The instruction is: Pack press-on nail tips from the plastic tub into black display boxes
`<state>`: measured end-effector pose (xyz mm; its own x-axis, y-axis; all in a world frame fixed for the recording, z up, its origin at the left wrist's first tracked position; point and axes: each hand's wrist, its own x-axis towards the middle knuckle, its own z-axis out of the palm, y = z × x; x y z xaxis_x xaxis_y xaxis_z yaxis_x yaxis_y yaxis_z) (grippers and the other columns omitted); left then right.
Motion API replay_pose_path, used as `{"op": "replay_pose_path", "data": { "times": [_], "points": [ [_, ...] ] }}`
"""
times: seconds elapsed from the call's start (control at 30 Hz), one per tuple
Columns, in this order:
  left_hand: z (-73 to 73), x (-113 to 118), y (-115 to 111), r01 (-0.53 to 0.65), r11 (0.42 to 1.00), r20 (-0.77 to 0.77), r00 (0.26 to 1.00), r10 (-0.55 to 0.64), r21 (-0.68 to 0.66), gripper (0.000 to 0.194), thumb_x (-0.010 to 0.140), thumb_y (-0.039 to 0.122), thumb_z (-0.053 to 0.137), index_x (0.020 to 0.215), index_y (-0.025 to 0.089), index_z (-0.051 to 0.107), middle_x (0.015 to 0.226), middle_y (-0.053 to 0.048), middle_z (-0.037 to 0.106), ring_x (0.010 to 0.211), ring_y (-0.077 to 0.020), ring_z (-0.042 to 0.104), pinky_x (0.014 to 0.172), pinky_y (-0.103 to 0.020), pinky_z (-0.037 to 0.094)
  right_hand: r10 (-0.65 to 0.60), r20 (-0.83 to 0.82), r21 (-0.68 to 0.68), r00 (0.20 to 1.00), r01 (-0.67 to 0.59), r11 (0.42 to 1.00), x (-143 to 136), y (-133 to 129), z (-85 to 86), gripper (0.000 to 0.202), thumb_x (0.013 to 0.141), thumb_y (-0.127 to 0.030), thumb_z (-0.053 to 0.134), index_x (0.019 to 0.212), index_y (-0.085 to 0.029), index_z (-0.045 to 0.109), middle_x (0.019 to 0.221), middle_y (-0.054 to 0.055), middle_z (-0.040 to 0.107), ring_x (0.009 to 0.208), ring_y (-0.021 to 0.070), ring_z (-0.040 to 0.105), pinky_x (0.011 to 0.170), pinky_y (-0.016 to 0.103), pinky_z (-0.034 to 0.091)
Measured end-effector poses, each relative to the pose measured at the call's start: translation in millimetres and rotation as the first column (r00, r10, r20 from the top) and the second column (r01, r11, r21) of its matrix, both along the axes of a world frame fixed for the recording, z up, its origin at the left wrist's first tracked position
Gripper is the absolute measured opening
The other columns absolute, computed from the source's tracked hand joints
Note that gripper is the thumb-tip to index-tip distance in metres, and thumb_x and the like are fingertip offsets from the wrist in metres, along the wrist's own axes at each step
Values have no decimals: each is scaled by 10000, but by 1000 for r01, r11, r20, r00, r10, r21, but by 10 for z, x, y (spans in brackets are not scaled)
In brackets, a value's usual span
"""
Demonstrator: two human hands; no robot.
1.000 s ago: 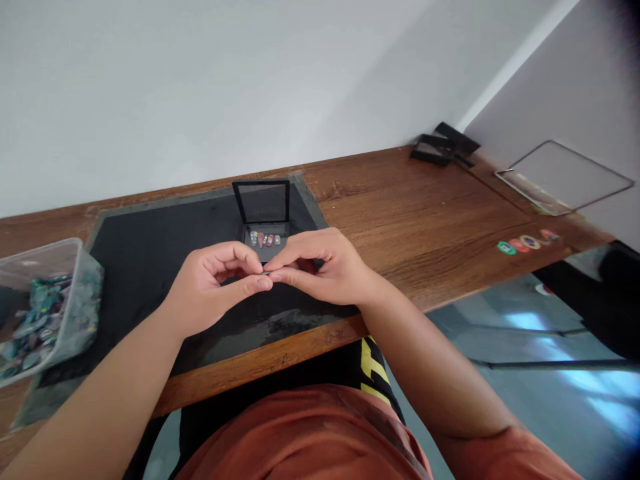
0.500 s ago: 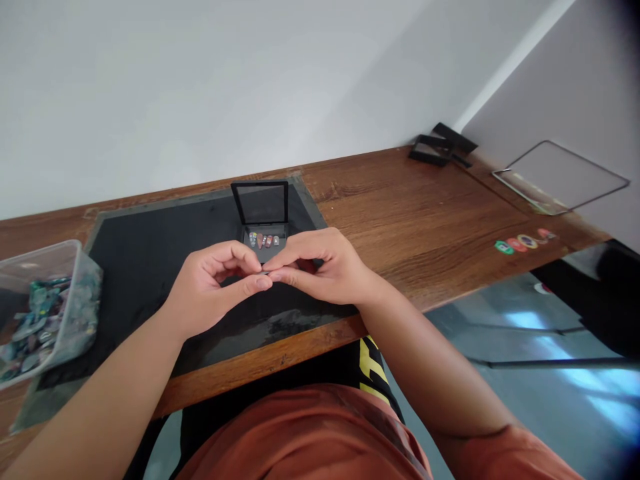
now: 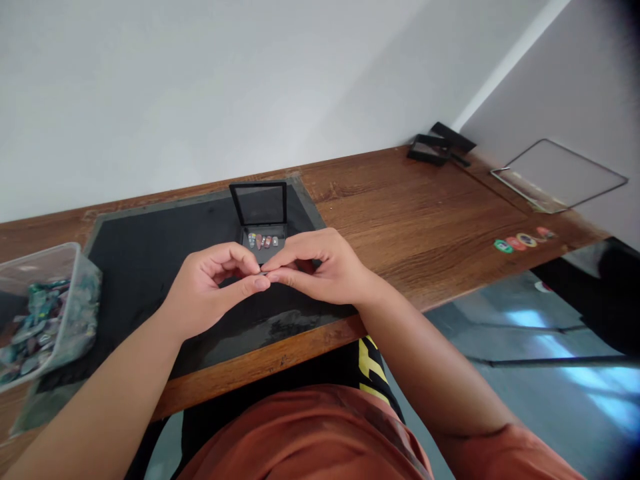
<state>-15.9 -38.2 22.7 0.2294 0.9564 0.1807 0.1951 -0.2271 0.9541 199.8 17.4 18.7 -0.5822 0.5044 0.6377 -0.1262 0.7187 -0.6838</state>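
Observation:
My left hand (image 3: 210,287) and my right hand (image 3: 320,267) meet fingertip to fingertip over the black mat (image 3: 150,267). Both are closed in a pinch around something small and thin, mostly hidden between the fingertips. Just behind them stands a black case (image 3: 287,233) with its clear, black-framed lid (image 3: 260,204) raised. Several small decorated pieces (image 3: 263,241), like false nails, lie in a row in the case. The front of the case is partly covered by my fingers.
At the left is a clear plastic tub (image 3: 77,293) full of small packets. Black boxes (image 3: 430,150) lie at the back right of the wooden table (image 3: 380,200). Round colourful stickers (image 3: 525,240) and a thin metal frame (image 3: 560,177) are farther right.

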Motion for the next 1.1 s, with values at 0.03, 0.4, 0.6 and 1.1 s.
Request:
{"op": "replay_pose_path", "data": {
  "times": [0.03,0.4,0.6,1.1],
  "points": [
    [2,2,0,-6,1000,-1,1000,6,1,155,794,259,837,788,185,701,716,2,669,639,-80,608,614,-153,514,-2,3,0,1000,2,1000,0,0,1,106,910,-239,747,899,-143,792,726,9,730,589,66,574,592,190,454],
    [10,2,-6,-20,1000,6,1000,20,3,160,785,260,842,782,192,697,715,10,668,645,-78,607,622,-152,509,6,-23,2,1000,-6,1000,-10,-3,-3,112,908,-227,746,889,-124,786,710,6,710,573,57,541,578,187,429],
    [10,-8,-10,-10,1000,5,1000,10,7,167,784,275,844,783,189,700,721,-4,667,648,-97,605,625,-185,517,13,3,-62,1000,-12,998,-6,-16,-3,194,924,-320,731,893,-134,776,733,16,715,571,65,539,564,200,434],
    [4,-7,-10,-13,1000,-2,1000,13,4,169,782,269,845,829,195,701,752,-7,690,664,-103,640,637,-185,543,26,-7,-106,1000,-26,994,-11,-19,0,206,917,-330,738,880,-132,781,738,22,727,569,61,532,550,199,415]
  ]
}}
